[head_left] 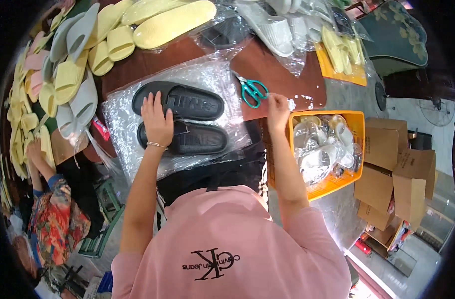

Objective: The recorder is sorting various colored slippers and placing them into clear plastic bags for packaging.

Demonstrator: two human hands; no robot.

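resting left hand flat, fingers spread, on one of two black embossed slide sandals, both atop crinkly clear plastic bags on brown desk; right hand: fingers bunched, can't tell if holding anything, beside one pair of teal-looped scissors.

Left hand on black slides, clear plastic beneath, right hand near teal scissors, orange crate alongside

Slide sandals, centre: black. Scissors, upper centre: teal handles. Crate, right: orange-yellow. Slippers, upper left: pale yellow, grey, pink. Shirt, lower centre: pink, black print. Co-worker's top, lower left: multicoloured pattern, predominantly red.
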